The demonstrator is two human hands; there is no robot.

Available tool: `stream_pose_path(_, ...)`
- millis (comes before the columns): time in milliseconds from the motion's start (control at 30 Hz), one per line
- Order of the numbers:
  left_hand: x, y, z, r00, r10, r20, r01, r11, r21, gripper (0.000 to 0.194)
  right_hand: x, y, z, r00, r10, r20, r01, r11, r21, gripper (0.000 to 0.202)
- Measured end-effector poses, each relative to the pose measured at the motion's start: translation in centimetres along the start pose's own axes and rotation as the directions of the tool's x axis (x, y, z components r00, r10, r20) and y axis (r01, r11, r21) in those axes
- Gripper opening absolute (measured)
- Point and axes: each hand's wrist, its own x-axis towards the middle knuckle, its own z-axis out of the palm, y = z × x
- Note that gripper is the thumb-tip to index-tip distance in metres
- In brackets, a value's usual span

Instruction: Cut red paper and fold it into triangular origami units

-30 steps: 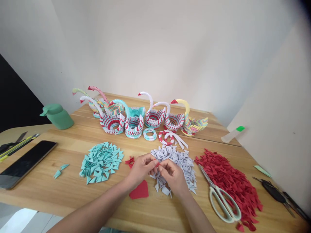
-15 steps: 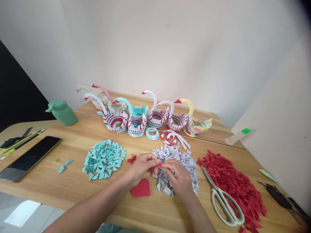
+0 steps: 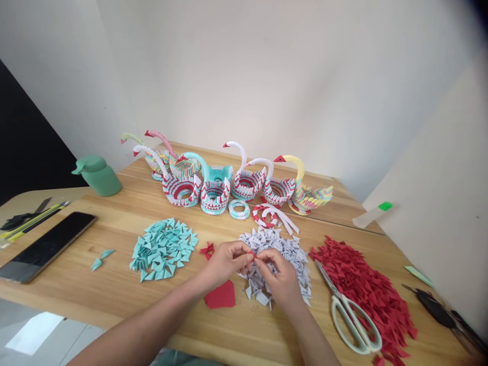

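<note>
A small red paper piece (image 3: pixel 252 255) is pinched between the fingertips of both hands, much of it covered by the fingers. My left hand (image 3: pixel 229 263) grips it from the left and my right hand (image 3: pixel 280 277) from the right, both closed. Under them spreads a pile of pale lilac folded paper triangles (image 3: pixel 282 244). Red paper sheets (image 3: pixel 221 296) lie stacked below my left hand. A few folded red pieces (image 3: pixel 207 250) rest just left of it.
Teal triangles (image 3: pixel 163 249) form a heap at left, red triangles (image 3: pixel 366 290) at right with scissors (image 3: pixel 353 320) along its edge. Several paper swans (image 3: pixel 215 190) and paper rings (image 3: pixel 239 209) stand behind. A phone (image 3: pixel 49 246) and a green jug (image 3: pixel 98 175) are far left.
Both hands have shifted slightly at the fingertips and come closer together around the red paper piece, which shows less now. Everything else on the table stays put.
</note>
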Motion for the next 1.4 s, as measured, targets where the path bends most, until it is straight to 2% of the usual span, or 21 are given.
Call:
stream_pose_path(233,-0.1,0.4,-0.4,0.998,-0.068,0.011,0.069,0.986,-0.149,0.039,-0.1,0.3,-0.7,1.0,0.012,0.008,-0.012,0.998,0.061,0.011)
stream_pose_path(333,-0.2,0.5,-0.5,0.995,-0.099,0.025,0.102,0.967,-0.234,0.036,0.1,0.6,-0.8,0.994,-0.103,-0.025,0.104,0.994,0.022,0.011)
stream_pose_path(467,-0.2,0.2,-0.5,0.992,-0.112,0.055,0.124,0.944,-0.307,0.033,0.2,0.6,-0.7,0.964,-0.267,-0.013,0.266,0.963,-0.035,0.014)
stream_pose_path(700,-0.4,0.5,0.1,0.974,-0.214,0.078,0.227,0.897,-0.38,0.036,0.4,0.5,-0.9,0.924,-0.383,0.0,0.38,0.917,-0.125,0.017)
stream_pose_path(967,-0.4,0.3,0.2,0.971,-0.23,0.066,0.239,0.91,-0.338,0.037,0.4,0.8,-1.3,0.895,-0.444,0.037,0.442,0.876,-0.194,0.02)
stream_pose_path(1067,-0.4,0.0,0.1,0.978,-0.199,0.067,0.21,0.933,-0.294,0.037,0.5,0.9,-1.2,0.902,-0.431,0.034,0.429,0.881,-0.199,0.018)
stream_pose_path(1167,-0.3,-0.1,0.0,0.992,-0.122,0.038,0.128,0.97,-0.208,0.041,0.5,0.9,-1.0,0.928,-0.372,0.017,0.371,0.918,-0.143,0.016)
stream_pose_path(1300,-0.2,0.1,0.3,1.0,-0.019,-0.006,0.018,0.998,-0.058,0.043,0.4,0.8,-0.7,0.98,-0.194,-0.033,0.194,0.981,-0.018,0.012)
stream_pose_path(1400,-0.3,0.2,0.5,0.997,0.067,-0.028,-0.065,0.996,0.066,0.036,0.3,0.8,-0.5,0.999,-0.027,-0.035,0.03,0.996,0.087,0.008)
